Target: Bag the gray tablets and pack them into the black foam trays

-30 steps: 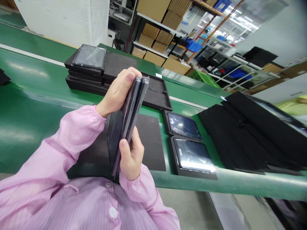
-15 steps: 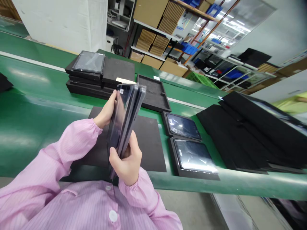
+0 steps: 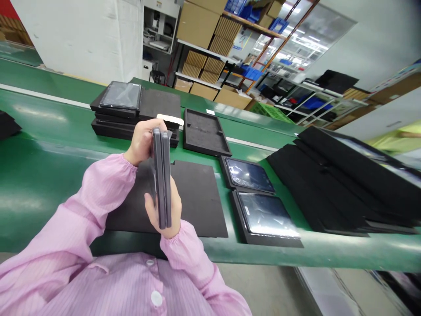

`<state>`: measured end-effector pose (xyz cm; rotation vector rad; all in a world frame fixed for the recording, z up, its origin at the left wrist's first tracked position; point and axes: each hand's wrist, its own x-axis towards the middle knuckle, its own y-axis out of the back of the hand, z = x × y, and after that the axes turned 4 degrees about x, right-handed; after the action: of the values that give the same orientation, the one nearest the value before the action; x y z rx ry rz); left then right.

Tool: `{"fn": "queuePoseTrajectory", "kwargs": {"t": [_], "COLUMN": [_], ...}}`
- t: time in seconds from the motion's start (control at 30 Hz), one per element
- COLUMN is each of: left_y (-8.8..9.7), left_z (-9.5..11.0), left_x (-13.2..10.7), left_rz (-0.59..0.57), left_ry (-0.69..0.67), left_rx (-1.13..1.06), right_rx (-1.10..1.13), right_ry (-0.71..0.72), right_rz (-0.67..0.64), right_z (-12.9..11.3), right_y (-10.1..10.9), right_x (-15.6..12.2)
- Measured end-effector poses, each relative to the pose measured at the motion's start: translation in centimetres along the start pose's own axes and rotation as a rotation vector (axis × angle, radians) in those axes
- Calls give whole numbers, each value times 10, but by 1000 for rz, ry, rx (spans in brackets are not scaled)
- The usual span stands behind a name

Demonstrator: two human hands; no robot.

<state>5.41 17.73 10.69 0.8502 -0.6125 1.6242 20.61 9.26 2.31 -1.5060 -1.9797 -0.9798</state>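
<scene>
Two dark grey tablets point(image 3: 162, 177) stand on edge, pressed together face to face, above a black foam mat point(image 3: 194, 197). My left hand point(image 3: 142, 141) grips their upper end with the fingers wrapped round the far side. Cupping the lower end from behind is my right hand point(image 3: 174, 210), its thumb on the near side. Both sleeves are pink.
A green conveyor table point(image 3: 49, 145) runs across. A stack of black trays point(image 3: 131, 114) with a tablet on top lies behind, an empty black tray point(image 3: 204, 131) beside it. Two tablets in trays point(image 3: 259, 202) lie to the right, then a pile of black foam sheets point(image 3: 345, 184).
The pair of tablets has turned from a leaning angle to edge-on and upright. My left hand has dropped from the top edge to the side, and my right hand has slid behind them.
</scene>
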Motion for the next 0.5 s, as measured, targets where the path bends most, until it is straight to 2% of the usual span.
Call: {"fn": "queuePoseTrajectory", "kwargs": {"t": [0.2,0.3,0.4,0.43,0.5], "left_y": [1,-1,-6,-10,-18], "left_z": [-11,-12,-10,-11,-17], "left_x": [6,8,1,-4,-17], "left_rz": [-17,-40,-53,-22,173], "left_ry": [53,61,-18,-62,-86], "left_rx": [-60,-35,27,73,185], "right_rx": [175,229,230,217,177], "right_ry": [-40,-144,-274,-308,-333], "right_rz": [-65,-88,-95,-98,-107], "right_z": [-32,-47,-56,-58,-61], "right_y": [13,21,29,32,37], "right_x": [11,15,20,22,24]}}
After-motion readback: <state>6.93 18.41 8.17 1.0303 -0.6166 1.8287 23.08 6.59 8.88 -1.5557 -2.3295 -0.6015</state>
